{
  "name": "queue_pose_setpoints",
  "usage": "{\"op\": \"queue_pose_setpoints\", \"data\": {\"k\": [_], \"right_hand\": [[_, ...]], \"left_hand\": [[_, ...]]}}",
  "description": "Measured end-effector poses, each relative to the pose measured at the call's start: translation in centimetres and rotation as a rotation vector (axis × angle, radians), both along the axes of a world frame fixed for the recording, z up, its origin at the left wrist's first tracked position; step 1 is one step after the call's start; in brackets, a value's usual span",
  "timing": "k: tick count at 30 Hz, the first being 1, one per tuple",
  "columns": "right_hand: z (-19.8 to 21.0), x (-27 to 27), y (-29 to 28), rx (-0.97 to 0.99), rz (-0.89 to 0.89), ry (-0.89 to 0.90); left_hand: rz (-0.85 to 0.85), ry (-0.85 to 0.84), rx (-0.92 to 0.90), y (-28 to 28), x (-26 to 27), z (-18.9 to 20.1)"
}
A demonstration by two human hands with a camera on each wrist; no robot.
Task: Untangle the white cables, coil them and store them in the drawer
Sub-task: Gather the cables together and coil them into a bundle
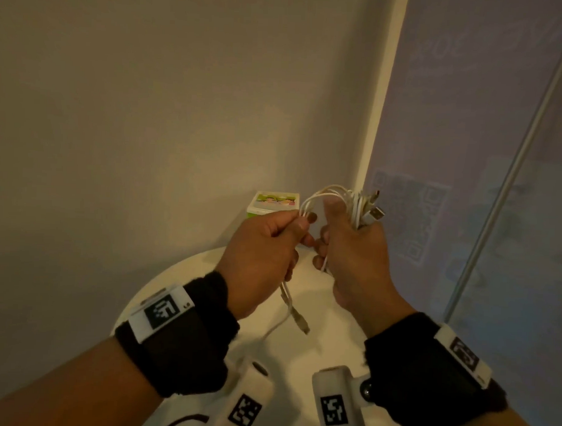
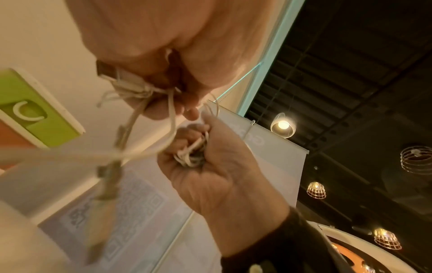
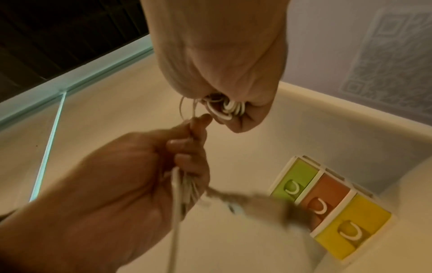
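Beige walls meet a frosted panel [image 1: 466,155] behind a round white worktop [image 1: 326,326]. Head view: both hands raised above the worktop; right hand [image 1: 355,247] with fingers curled round a bundle of white cables [image 1: 353,202], plugs protruding at its top; left hand [image 1: 262,247] pinching strands that arc across from the bundle, loose ends hanging beneath it. Only the right wrist view shows the drawer unit's [image 3: 332,206] three closed fronts, green, orange and yellow, by the wall; the head view shows just its top. Only the left wrist view shows ceiling lamps [image 2: 282,125].
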State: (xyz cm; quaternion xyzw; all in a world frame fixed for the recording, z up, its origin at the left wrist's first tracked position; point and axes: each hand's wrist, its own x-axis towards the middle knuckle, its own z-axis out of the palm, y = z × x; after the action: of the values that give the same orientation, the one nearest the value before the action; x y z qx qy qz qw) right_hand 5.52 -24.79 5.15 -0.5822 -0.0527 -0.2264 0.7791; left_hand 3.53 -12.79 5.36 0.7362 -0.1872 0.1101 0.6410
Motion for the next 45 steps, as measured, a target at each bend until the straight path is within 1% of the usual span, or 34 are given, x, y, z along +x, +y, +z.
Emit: {"op": "queue_pose_setpoints", "data": {"k": [2, 4, 8, 9, 11, 13, 15, 18, 20, 22, 23, 24, 25, 27, 28, 30, 31, 33, 36, 40, 41, 43, 45], "right_hand": [[-0.2, -0.4, 0.9, -0.008, 0.036, -0.059], [-0.5, -0.4, 1.4, 0.003, 0.057, -0.085], [-1.3, -0.4, 1.7, -0.093, 0.019, -0.03], [-1.2, -0.5, 1.7, -0.105, 0.035, -0.033], [-0.7, -1.1, 1.7, -0.118, 0.126, -0.076], [-0.1, -1.6, 1.7, -0.123, 0.177, -0.107], [0.1, -1.6, 1.7, -0.103, 0.112, -0.076], [0.0, -1.3, 1.7, -0.03, -0.011, 0.049], [-0.1, -1.2, 1.6, -0.007, -0.068, 0.082], [0.0, -1.2, 1.5, -0.01, -0.078, 0.054], [0.1, -1.3, 1.5, -0.013, -0.079, 0.045], [0.2, -1.3, 1.5, -0.008, -0.079, 0.044], [0.5, -1.3, 1.4, 0.014, -0.07, 0.052], [1.0, -1.2, 1.0, 0.137, -0.02, 0.071], [1.2, -1.2, 0.7, 0.211, 0.007, 0.077], [1.5, -1.1, 0.1, 0.324, 0.052, 0.068], [1.6, -1.1, -0.2, 0.361, 0.075, 0.058], [1.9, -1.1, -0.6, 0.372, 0.111, 0.047], [2.1, -1.5, -1.0, 0.254, 0.106, -0.005], [2.1, -1.7, -1.2, -0.031, 0.031, -0.118], [2.0, -1.7, -1.3, -0.128, 0.008, -0.142], [1.9, -1.9, -1.5, -0.385, -0.069, -0.185], [1.8, -2.3, -1.5, -0.591, -0.094, -0.238]], "left_hand": [[0.035, -0.024, -0.018, -0.4, -0.3, -0.2], [0.071, -0.062, 0.016, -0.7, -0.6, -0.3], [0.073, -0.048, 0.02, -0.8, -0.8, -0.2], [0.094, -0.079, 0.06, -0.6, -0.8, -0.2], [0.132, -0.16, 0.175, -0.3, -0.9, 0.0], [0.128, -0.201, 0.262, 0.0, -1.0, 0.3], [0.13, -0.272, 0.378, 0.1, -1.1, 0.3], [0.142, -0.454, 0.568, 0.3, -0.8, -0.2], [0.12, -0.487, 0.644, 0.3, -0.5, -0.6], [0.072, -0.448, 0.654, 0.3, -0.5, -0.8], [0.056, -0.424, 0.628, 0.3, -0.7, -0.9], [0.043, -0.381, 0.556, 0.2, -0.8, -0.9], [0.031, -0.308, 0.439, 0.3, -0.9, -1.0], [-0.036, -0.115, 0.216, 0.4, -1.3, -0.9], [-0.074, -0.041, 0.161, 0.5, -1.4, -0.8], [-0.139, 0.047, 0.116, 1.0, -1.2, -0.5], [-0.163, 0.07, 0.122, 1.3, -1.1, -0.2], [-0.214, 0.092, 0.154, 1.9, -1.0, 0.2], [-0.274, 0.14, 0.202, 2.5, -1.1, 1.0], [-0.318, 0.262, 0.178, 2.7, -1.1, 1.8], [-0.323, 0.285, 0.174, 2.7, -1.1, 2.1], [-0.326, 0.309, 0.177, 2.6, -1.0, 2.6], [-0.314, 0.293, 0.205, 2.6, -0.9, 3.1]]}}
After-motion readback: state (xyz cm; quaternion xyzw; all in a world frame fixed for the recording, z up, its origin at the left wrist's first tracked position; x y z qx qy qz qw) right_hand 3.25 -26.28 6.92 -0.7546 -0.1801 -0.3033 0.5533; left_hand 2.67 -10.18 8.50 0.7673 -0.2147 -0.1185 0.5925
